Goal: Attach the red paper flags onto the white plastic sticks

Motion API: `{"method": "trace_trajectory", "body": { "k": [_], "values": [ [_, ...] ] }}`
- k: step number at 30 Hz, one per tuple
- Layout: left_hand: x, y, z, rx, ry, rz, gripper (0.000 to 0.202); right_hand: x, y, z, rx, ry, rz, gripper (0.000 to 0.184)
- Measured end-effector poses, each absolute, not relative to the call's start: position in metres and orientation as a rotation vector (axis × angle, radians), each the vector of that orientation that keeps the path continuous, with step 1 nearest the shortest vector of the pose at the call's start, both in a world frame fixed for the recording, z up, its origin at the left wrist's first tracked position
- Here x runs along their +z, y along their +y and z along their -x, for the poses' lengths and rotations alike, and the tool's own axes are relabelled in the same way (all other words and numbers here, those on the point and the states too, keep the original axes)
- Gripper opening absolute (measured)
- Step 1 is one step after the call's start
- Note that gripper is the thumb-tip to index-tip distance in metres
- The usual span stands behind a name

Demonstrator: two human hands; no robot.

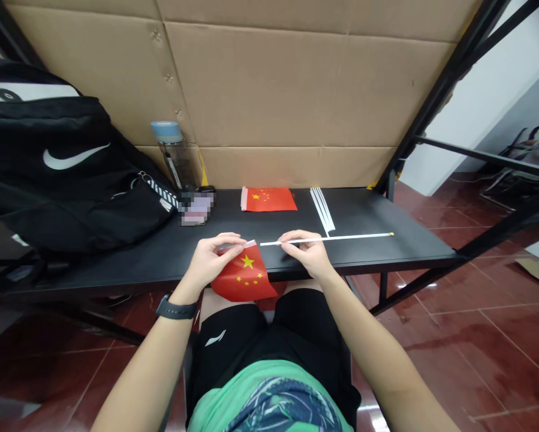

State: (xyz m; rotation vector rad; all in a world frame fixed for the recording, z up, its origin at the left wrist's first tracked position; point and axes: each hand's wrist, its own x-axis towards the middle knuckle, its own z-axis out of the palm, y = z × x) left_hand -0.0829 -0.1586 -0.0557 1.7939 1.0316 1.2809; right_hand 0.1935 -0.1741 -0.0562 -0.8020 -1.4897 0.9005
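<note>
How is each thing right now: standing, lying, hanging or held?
Left hand: pinching held flag
Held flag: drooping, apart from stick
Right hand: gripping held stick
Held stick: no flag attached
Flag behind: lying flat
Other sticks: lying side by side
Bottle: standing, lid on
Backpack: upright
Watch: worn

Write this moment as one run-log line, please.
left hand: holds red flag | right hand: holds white stick | stick tip: outside flag | table: other sticks

Held flag (243, 287) partly behind left hand (213, 258), backpack (62, 192) cropped.
</note>
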Motion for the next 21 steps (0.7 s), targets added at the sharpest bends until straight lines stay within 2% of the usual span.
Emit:
{"method": "trace_trajectory", "body": {
  "k": [9, 21],
  "values": [
    [-0.0559, -0.1581, 0.0862, 1.257, 0.968, -1.915, 0.014, -0.0584, -0.1734, -0.1949, 0.919, -1.512, 0.687, 0.011],
    [-0.0562, -0.1566, 0.0863, 1.245, 0.94, -1.951, 0.015, -0.057, -0.1747, -0.1946, 0.934, -1.538, 0.713, 0.01]
  ]
}}
